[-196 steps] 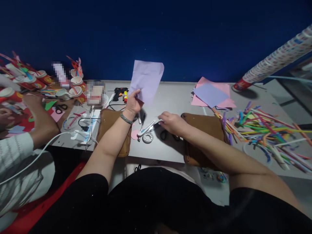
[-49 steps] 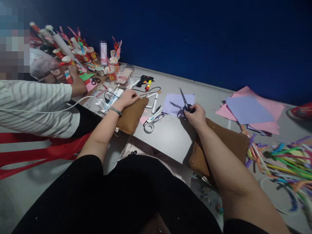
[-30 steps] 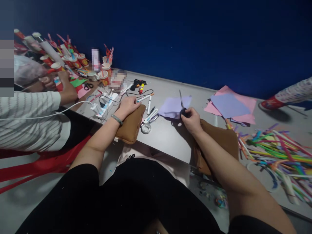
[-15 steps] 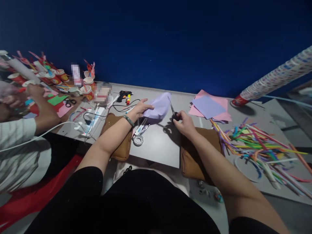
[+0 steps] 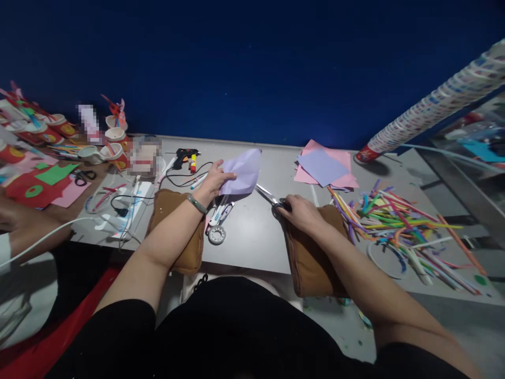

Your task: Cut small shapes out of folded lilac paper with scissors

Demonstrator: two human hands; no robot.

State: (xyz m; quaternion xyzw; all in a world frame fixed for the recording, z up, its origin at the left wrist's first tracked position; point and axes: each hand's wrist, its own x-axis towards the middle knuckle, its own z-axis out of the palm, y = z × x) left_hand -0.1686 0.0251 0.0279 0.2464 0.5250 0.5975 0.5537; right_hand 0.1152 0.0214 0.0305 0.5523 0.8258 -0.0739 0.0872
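Scissors brought low beside the lifted lilac sheet

Scissors [image 5: 271, 197] are gripped by the handles in the right hand [image 5: 300, 210], and their blades, upright half a second ago, are now laid low toward the paper. The lilac sheet [image 5: 242, 171] is pinched at its near edge by the left hand [image 5: 213, 181] and held just off the table [image 5: 252, 242], blade tips close beside it. A cut appears to be lined up. Pink sheets [image 5: 325, 168] and straws [image 5: 398, 221] are left well to the right.
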